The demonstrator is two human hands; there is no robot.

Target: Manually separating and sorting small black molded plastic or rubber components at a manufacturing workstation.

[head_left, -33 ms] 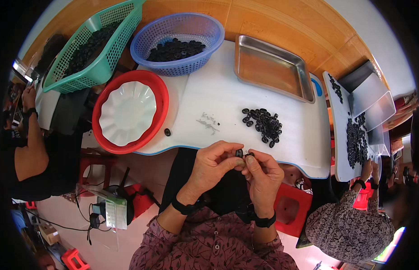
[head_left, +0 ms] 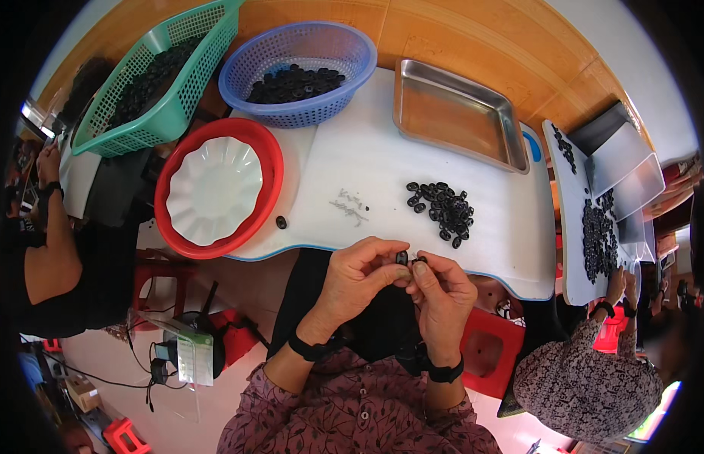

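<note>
Closest to the body, just past the near edge of the white counter (head_left: 382,151), the left hand (head_left: 359,274) and the right hand (head_left: 441,291) meet. Each is curled nearly closed, and their fingertips pinch a small black rubber ring (head_left: 402,258) between them; a second dark piece seems to sit at the right fingertips, though it is too small to tell for sure. Just beyond the hands lies a loose pile of black rings (head_left: 442,209) on the counter, a modest heap that judging by its size is work still waiting. To its left rests a small scatter of pale trimmings (head_left: 350,205), and a single stray ring (head_left: 281,222) lies near the red bowl (head_left: 270,163). The white fluted dish (head_left: 214,189) nested inside that bowl holds nothing visible, and the steel tray (head_left: 456,113) farther back looks bare too, so little finished output shows. At the far edge the blue basket (head_left: 297,69) and the green basket (head_left: 159,76) are well stocked with rings, which suggests most of the job remains.
</note>
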